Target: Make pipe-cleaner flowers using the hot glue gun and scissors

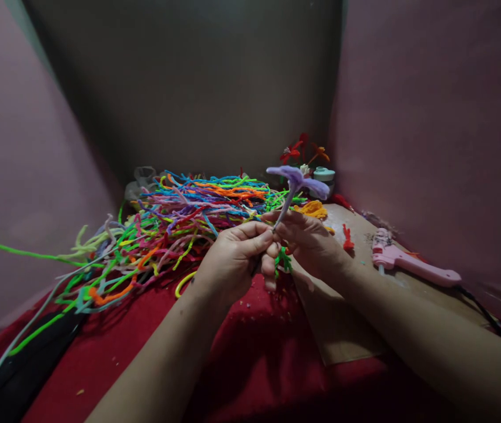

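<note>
A purple pipe-cleaner flower [293, 178] stands upright in front of me, its petals spread at the top of a narrow purple stem. My left hand [239, 249] pinches the lower end of that stem between thumb and forefinger. From the other side, my right hand [310, 238] grips the same stem just beside the left fingertips. The very bottom of the stem is hidden by my fingers. Below the hands hangs or lies a small green pipe-cleaner piece [283, 259]; whether it joins the flower I cannot tell.
A big heap of colourful pipe cleaners [189, 211] covers the back left of the red cloth [250, 364]. On the cardboard [343, 343] at right lie a pink glue gun [418, 265] and a red piece [348, 238]. Red and orange flowers [292, 153] stand behind, near a pale green container [323, 175].
</note>
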The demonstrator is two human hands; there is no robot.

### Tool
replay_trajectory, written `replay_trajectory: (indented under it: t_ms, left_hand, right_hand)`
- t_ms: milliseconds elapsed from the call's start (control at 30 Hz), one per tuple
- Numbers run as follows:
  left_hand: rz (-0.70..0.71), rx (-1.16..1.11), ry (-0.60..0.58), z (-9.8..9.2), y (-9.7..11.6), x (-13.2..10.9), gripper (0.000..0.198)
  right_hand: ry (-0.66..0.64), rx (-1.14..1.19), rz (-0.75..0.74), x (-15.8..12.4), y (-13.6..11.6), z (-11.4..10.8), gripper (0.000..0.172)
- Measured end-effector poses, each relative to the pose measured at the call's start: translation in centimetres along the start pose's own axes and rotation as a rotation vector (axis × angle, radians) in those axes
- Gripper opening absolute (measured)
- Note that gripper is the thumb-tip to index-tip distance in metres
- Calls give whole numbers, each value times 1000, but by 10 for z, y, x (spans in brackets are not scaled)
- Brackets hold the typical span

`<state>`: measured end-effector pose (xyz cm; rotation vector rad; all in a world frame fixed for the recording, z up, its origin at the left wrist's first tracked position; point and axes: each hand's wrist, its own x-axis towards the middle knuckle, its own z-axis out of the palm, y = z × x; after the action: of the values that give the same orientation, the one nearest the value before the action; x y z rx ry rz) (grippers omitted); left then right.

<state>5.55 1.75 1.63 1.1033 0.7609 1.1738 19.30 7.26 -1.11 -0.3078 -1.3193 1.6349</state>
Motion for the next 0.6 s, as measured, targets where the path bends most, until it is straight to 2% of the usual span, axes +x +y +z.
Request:
replay_trajectory:
  t_ms: [100,167,233,367,433,533,600]
  left_hand:
    - [-71,23,-86,-3,2,0,15]
    - [-71,79,-90,-3,3,1,18]
    - [-5,194,-17,0,2,2,17]
    - [164,453,211,9,-6,4,12]
    - [218,561,287,10,-10,5,11]
    - [247,642,342,9,-13,5,11]
    - [211,577,317,8,-12,5,9]
  right_hand:
    - [4,-36,-91,0,2,0,8]
    - [36,-45,-118,0,5,0,6]
    - [79,-28,-105,0,8,1,8]
    - [189,11,-117,0,12,0,10]
    - [192,-42,-125,0,12,-1,6]
    - [158,-143,-130,0,11,0,3]
    - [154,-150,-140,0,10,0,3]
